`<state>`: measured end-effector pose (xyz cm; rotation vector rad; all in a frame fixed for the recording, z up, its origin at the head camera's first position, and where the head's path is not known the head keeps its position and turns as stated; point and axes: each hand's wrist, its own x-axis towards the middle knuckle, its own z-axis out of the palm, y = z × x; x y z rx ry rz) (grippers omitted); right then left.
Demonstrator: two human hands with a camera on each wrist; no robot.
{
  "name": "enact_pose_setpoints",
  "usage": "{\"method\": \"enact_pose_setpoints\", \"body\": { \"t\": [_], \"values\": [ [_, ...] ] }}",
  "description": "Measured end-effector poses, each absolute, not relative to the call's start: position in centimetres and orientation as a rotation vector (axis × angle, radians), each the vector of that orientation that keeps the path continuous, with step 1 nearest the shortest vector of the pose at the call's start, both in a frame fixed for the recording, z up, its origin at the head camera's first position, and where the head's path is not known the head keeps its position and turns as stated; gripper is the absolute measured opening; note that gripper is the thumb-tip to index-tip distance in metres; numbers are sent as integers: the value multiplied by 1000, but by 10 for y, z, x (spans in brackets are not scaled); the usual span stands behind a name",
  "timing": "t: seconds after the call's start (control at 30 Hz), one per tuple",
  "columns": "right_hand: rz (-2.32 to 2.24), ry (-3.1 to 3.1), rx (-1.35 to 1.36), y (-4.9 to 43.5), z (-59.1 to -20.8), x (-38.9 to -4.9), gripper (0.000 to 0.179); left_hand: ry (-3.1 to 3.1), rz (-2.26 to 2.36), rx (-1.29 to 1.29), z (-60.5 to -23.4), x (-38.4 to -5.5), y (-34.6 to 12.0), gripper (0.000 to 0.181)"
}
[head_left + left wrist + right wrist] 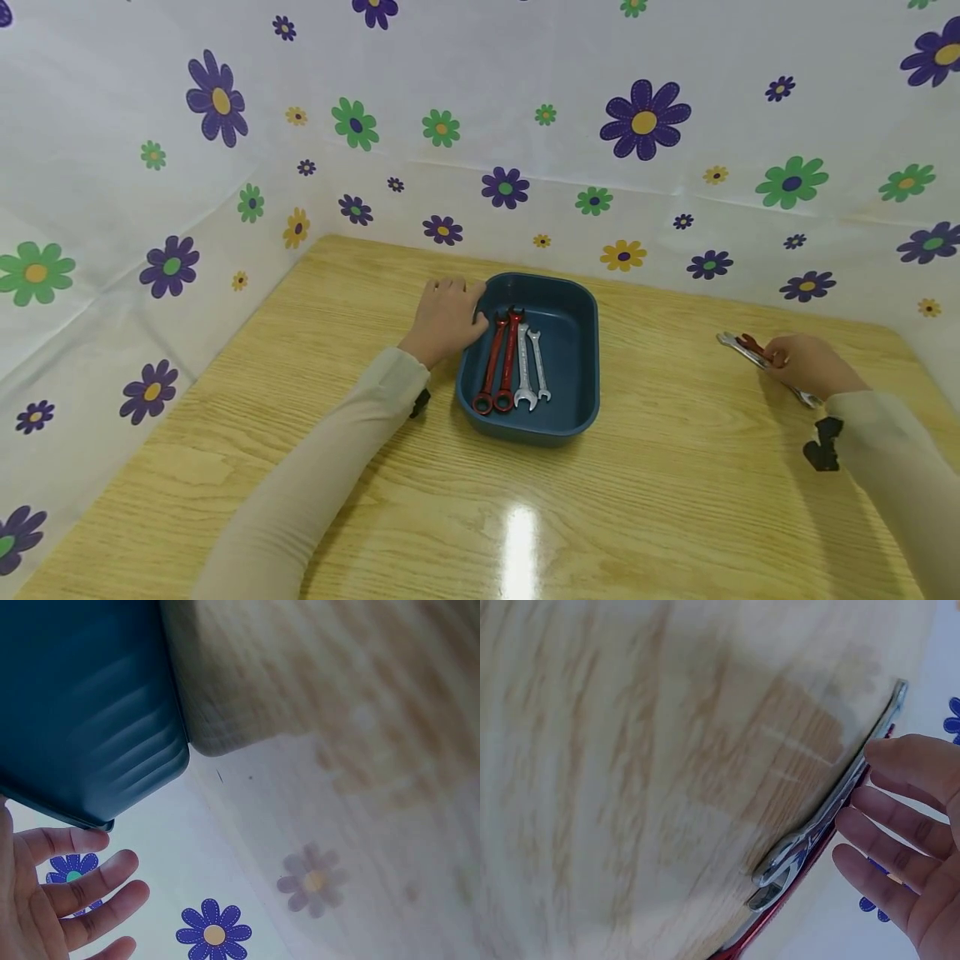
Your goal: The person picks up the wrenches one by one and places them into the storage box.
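My left hand rests at the left rim of a blue tray, its thumb reaching over the edge. In the left wrist view its fingers are spread and fairly straight, one fingertip at the rim. Inside the tray lie two red wrenches and two silver wrenches, side by side on the left. Off to the right, my right hand pinches a red wrench together with silver wrenches. In the right wrist view the thumb overlaps the silver wrench close over the table.
A wood-grain table spans the space under both hands. Behind it and on the left hangs a white flowered sheet. Tabletop lies between the tray and the wrenches at the right. Light glares on the table's front.
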<state>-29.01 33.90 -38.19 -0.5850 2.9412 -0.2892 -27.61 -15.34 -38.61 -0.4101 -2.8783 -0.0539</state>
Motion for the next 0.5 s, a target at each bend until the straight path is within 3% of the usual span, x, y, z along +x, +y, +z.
{"method": "enact_pose_setpoints", "body": {
  "t": [0.5],
  "values": [
    [-67, 2910, -660, 334, -386, -292, 11, -2872, -56, -417, -387, -277, -154, 41]
  ]
}}
